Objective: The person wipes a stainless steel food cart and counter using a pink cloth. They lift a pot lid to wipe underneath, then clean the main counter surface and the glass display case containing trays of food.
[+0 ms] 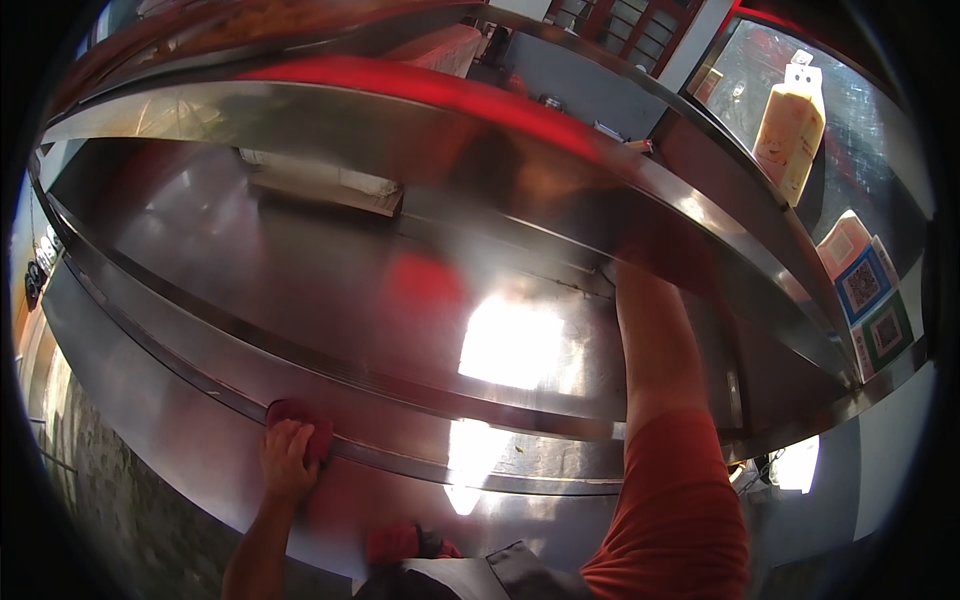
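Note:
My left hand (289, 459) presses a dark red cloth (321, 442) against the front edge (225, 401) of a stainless-steel counter. Its fingers are bent over the cloth. On the right, my bare forearm (660, 345) reaches deep over the steel worktop (337, 300) and passes under a raised steel shelf (420, 127). That shelf hides my right hand, so what it touches cannot be seen. Bright sunlight and a red reflection show on the worktop between my arms.
A box-like ledge (326, 191) stands at the worktop's back left. On the upper right surface is a yellowish carton-shaped object (791, 135). Cards with printed codes (870, 289) lean near the right corner. A metal chain (761, 474) hangs at the lower right.

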Available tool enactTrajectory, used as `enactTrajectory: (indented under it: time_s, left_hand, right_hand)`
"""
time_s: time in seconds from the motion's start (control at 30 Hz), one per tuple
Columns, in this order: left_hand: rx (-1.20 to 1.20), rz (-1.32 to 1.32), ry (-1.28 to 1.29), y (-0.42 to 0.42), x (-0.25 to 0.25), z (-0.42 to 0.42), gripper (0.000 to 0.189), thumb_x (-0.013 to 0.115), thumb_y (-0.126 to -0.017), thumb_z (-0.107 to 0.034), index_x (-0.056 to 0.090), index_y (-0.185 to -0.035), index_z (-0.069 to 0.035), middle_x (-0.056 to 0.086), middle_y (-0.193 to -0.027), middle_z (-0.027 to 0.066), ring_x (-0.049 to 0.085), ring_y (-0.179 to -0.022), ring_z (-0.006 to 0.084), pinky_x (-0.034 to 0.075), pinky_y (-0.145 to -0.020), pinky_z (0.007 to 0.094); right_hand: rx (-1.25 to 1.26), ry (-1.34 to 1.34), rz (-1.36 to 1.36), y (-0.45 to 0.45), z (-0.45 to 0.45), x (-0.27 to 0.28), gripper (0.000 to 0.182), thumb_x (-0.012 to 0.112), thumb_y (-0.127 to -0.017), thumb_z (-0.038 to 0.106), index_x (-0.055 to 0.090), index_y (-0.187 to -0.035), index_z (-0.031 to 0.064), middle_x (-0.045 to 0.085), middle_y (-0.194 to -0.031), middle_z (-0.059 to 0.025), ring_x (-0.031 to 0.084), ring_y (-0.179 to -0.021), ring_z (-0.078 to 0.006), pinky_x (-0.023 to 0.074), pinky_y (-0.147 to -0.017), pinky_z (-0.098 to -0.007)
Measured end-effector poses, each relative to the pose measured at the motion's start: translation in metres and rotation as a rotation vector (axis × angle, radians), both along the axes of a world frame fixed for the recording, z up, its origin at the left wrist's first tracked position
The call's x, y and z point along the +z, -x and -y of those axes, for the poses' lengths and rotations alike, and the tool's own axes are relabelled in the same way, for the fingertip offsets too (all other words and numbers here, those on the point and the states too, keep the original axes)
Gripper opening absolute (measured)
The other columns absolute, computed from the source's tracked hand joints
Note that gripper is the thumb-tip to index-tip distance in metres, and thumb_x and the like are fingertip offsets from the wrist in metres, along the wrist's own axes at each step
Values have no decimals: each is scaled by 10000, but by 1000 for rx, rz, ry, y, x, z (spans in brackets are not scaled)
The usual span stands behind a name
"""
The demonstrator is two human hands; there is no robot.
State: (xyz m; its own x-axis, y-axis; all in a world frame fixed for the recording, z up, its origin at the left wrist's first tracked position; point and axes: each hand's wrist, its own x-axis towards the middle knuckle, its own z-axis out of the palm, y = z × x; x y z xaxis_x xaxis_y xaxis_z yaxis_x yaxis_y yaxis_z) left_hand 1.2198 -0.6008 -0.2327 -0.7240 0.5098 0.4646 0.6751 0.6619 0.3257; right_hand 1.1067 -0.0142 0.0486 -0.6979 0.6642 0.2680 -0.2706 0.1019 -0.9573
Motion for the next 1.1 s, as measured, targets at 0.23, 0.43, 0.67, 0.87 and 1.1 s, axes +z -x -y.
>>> enactTrajectory:
  time_s: [0.23, 0.43, 0.67, 0.87, 1.1]
  left_hand:
    - [18, -12, -42, -2, 4, -6, 548, 672, -534, -107, 549, -1067, -123, 538, -1060, 117, 509, -1037, 347, 407, -808, 472]
    - [38, -27, -21, -1, 8, -8, 518, 663, -549, -109, 553, -1055, -118, 538, -1051, 117, 516, -1021, 345, 411, -805, 466]
    - [31, 13, -49, 0, 24, -9, 476, 665, -577, -123, 557, -1041, -120, 544, -1039, 108, 524, -1003, 337, 414, -803, 458]
    - [43, 19, -35, 0, 28, -12, 458, 674, -571, -132, 569, -1017, -123, 548, -1033, 90, 524, -1004, 330, 414, -799, 451]
    - [66, 38, -52, -2, 30, -12, 480, 680, -537, -115, 569, -1004, -122, 547, -1028, 88, 523, -1009, 325, 413, -794, 444]
  right_hand:
    - [-685, -1036, 124, 82, -15, -42, 260, 581, -783, 298, 668, -750, 55, 647, -743, -151, 628, -725, -339, 489, -668, -406]
    - [-763, -1088, 245, 105, -23, -50, 249, 584, -778, 296, 677, -768, 66, 656, -771, -144, 635, -764, -326, 494, -703, -408]
    - [-702, -1069, 415, 115, -15, -36, 225, 572, -784, 265, 678, -798, 67, 660, -844, -158, 638, -810, -337, 504, -727, -421]
    - [-698, -971, 547, 118, -20, -57, 293, 582, -788, 285, 635, -983, 72, 653, -912, -182, 634, -861, -346, 502, -752, -440]
    - [-558, -992, 179, 99, 12, -42, 561, 610, -755, 155, 441, -1290, 156, 677, -791, -80, 650, -749, -311, 498, -693, -415]
